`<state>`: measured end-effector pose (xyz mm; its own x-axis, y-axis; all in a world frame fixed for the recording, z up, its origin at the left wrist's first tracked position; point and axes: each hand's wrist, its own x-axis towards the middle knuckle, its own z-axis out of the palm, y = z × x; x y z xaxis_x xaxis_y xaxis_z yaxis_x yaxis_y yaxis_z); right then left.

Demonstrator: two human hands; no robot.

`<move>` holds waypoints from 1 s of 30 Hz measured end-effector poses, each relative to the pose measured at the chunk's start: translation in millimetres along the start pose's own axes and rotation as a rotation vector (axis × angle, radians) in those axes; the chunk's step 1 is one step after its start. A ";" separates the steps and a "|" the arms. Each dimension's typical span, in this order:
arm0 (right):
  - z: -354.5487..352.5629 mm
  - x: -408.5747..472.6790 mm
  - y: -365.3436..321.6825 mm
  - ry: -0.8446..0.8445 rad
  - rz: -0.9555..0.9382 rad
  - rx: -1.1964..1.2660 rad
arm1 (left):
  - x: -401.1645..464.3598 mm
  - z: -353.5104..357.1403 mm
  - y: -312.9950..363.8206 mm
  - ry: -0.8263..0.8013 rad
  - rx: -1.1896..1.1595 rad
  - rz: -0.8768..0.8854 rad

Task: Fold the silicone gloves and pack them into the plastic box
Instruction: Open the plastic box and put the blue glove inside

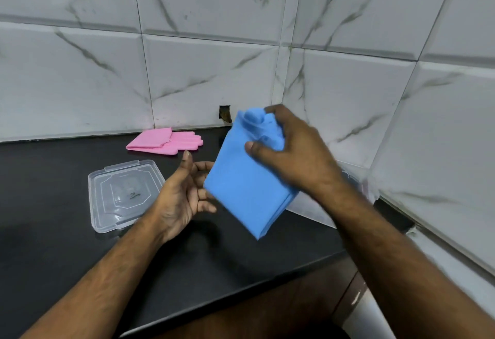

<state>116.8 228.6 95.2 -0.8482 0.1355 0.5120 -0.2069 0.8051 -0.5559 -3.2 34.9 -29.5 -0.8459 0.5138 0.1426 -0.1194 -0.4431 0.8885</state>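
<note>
The right hand (289,156) pinches only the finger end of the blue gloves (249,186), at 1 o'clock from the loosely spread left hand (184,194), so the hanging cuffs may unfold or slip before reaching the plastic box (316,210).

The right hand (289,151) is raised, palm down, fingers and thumb curled in a pinching grip. Just left of and below it, the left hand (184,194) lies palm-up, fingers relaxed.

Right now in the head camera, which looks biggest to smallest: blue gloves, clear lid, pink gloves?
1. Folded blue silicone gloves, though held nearer the camera.
2. Clear plastic lid, nearly alike.
3. Pink silicone gloves, farthest away.
</note>
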 end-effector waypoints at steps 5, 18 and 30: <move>-45.3 14.3 19.9 0.327 0.080 0.089 | 0.3 15.8 -17.5 -0.019 0.284 0.111; -57.9 2.8 112.4 0.519 0.493 0.603 | 33.4 65.8 -56.3 -0.117 1.336 0.792; -48.8 -21.0 147.1 0.443 0.519 0.580 | 36.5 100.5 -63.2 -0.084 1.409 0.871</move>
<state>127.9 372.3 34.6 -0.6624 0.7086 0.2432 -0.1654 0.1783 -0.9700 25.7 155.5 -36.6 -0.3682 0.5405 0.7565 0.9171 0.3451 0.1998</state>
